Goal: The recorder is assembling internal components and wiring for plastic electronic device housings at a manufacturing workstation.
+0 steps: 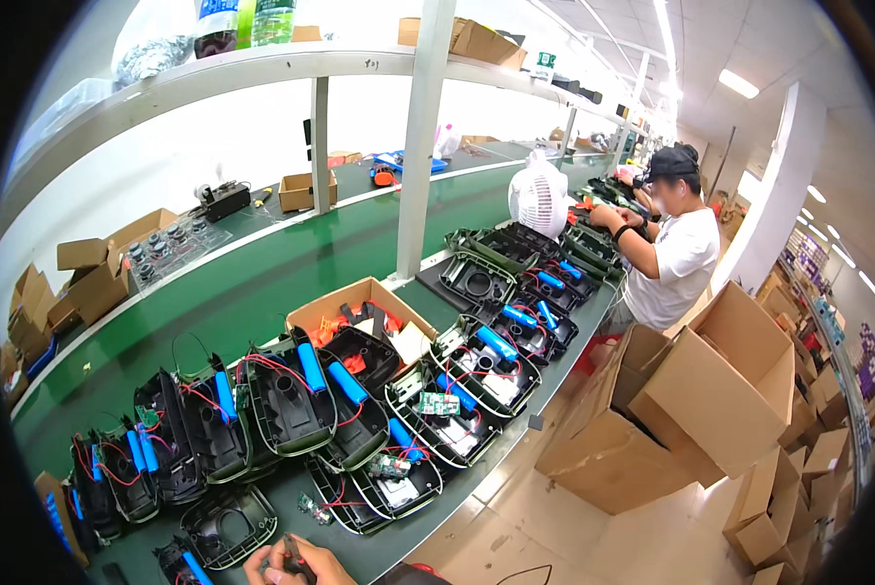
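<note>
Both my hands [296,561] pinch a small dark metal tool [294,558] at frame bottom; slipping could snag red wires [345,504] on nearby black plastic housing [231,525].

Only a small part of the person shows, at the very bottom edge of the head view. The left hand [262,564] and the right hand [316,564] are both bare: no gloves, no finger cots, no rings that can be made out. The fingers look short and rounded through the fisheye bend, with the knuckles of the right one turned up toward the camera. No watch or strap shows on either wrist, though little of the wrists is in view. Just to the right of the right hand, at the frame's edge, sits a thin strip of red; whether it is clothing cannot be told.
</note>
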Tool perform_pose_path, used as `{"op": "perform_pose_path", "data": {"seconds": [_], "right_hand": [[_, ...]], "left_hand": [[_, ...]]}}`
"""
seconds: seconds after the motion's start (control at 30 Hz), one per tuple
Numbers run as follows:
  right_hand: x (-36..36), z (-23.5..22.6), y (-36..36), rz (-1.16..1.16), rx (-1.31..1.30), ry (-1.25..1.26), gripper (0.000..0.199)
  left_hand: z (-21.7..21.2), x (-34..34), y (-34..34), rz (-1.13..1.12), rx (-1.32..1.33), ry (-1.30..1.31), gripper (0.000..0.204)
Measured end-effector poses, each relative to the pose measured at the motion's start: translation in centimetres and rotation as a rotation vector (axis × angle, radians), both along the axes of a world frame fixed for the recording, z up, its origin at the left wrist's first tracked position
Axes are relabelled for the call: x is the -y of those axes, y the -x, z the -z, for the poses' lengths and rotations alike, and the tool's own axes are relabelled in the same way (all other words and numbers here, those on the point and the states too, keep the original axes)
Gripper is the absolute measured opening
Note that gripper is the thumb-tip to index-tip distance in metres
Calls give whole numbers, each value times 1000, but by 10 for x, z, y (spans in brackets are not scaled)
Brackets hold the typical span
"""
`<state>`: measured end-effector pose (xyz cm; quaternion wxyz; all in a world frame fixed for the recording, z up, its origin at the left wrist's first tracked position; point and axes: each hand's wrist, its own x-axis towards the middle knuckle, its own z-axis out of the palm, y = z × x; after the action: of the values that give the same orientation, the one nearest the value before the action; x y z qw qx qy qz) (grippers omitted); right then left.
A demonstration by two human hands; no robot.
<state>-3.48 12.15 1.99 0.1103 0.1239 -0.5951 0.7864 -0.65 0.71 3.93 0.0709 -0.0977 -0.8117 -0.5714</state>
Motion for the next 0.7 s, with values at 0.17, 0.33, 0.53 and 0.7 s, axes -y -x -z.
{"op": "perform_pose_path", "data": {"seconds": [0.17,0.33,0.53,0.7], "right_hand": [[0,-6,0,40,-65,-60,25],[-11,-12,2,-40,1,-26,23],[-9,-11,4,-117,3,-14,22],[-6,-23,1,-104,44,80,23]], "left_hand": [[11,5,-3,-34,61,-191,45],[9,1,-2,-41,109,-81,47],[20,6,-2,-18,21,-15,51],[14,8,-2,0,31,2,56]]}}
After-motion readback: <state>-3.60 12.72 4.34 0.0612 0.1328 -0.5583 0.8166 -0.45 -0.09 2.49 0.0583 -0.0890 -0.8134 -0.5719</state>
